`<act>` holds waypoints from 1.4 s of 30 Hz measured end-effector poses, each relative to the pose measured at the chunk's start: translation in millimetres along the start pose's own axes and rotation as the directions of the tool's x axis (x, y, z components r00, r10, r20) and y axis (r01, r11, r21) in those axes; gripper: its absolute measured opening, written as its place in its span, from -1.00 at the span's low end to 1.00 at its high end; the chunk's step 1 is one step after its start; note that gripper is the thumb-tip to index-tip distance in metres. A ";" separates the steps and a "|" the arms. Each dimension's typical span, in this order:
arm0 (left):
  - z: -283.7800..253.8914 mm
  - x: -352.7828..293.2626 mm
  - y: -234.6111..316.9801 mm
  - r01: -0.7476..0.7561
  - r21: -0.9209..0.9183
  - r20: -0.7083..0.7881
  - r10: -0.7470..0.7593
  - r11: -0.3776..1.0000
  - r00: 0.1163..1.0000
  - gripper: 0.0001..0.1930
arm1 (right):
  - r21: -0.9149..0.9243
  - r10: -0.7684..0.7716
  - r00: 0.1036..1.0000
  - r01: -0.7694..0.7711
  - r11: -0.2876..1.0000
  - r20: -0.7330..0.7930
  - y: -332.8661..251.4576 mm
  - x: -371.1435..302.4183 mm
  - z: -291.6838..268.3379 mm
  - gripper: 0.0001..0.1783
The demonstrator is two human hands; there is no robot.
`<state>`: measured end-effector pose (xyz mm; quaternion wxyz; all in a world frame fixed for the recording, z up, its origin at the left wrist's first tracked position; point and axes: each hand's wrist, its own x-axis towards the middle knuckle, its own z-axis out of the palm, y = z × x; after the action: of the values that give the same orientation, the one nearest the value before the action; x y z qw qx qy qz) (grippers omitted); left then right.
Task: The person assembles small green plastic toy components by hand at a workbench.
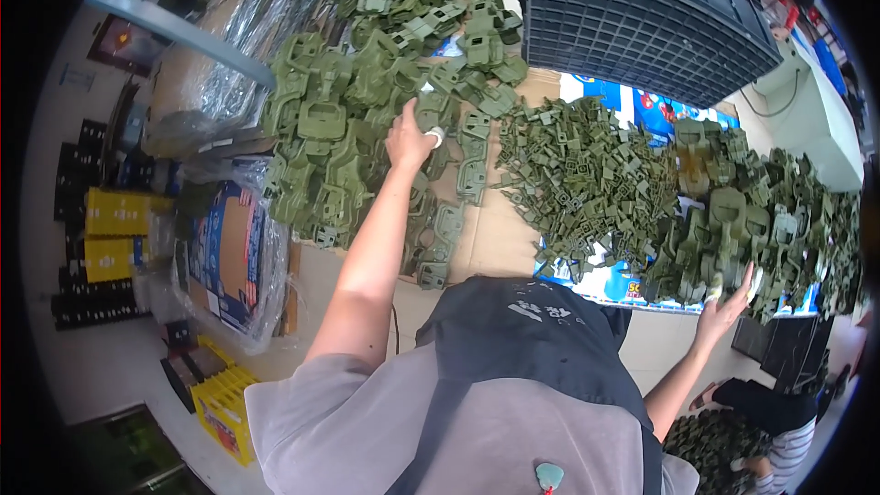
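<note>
My left hand reaches over a heap of olive-green moulded plastic parts. Its thumb and fingers are apart, with white wraps on the tips, close to a green part; I cannot tell whether they touch it. At the right, my right hand is at the near edge of another pile of larger green parts. The fingers there are spread, with pale wraps on them, and slightly blurred. Between the hands lies a mound of small green plastic pieces.
A black plastic crate stands at the far side of the table. Cardboard covers part of the tabletop. Plastic-wrapped cartons and a metal frame are at the left, with yellow crates below. Other people are at the right.
</note>
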<state>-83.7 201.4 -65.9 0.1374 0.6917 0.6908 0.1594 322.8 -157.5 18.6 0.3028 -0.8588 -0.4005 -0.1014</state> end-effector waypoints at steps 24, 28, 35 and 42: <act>-19.4 -190.1 72.1 -0.005 -0.764 0.357 0.430 0.645 0.829 0.03 | 0.656 -0.387 0.562 -0.422 0.626 0.731 -186.5 -57.7 94.4 0.08; -20.5 -197.6 65.9 0.117 -0.861 0.387 0.488 0.495 0.782 0.01 | 0.642 -0.458 0.537 -0.221 0.734 0.708 -175.8 -58.5 84.4 0.09; -42.5 -163.9 67.7 -0.016 -0.734 0.185 0.222 0.679 0.957 -0.05 | 0.534 -0.204 0.865 -0.084 0.841 0.458 -174.1 -29.5 88.0 0.14; -48.4 -155.8 57.6 0.739 -0.657 0.572 0.541 -0.149 0.617 -0.40 | 0.380 -0.200 0.769 -0.061 0.923 0.608 -106.3 15.4 165.2 -0.31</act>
<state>-50.2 43.8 -3.0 0.8978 0.2371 0.2326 0.2891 241.9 4.2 -59.8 0.3052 -0.7513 -0.5228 0.2628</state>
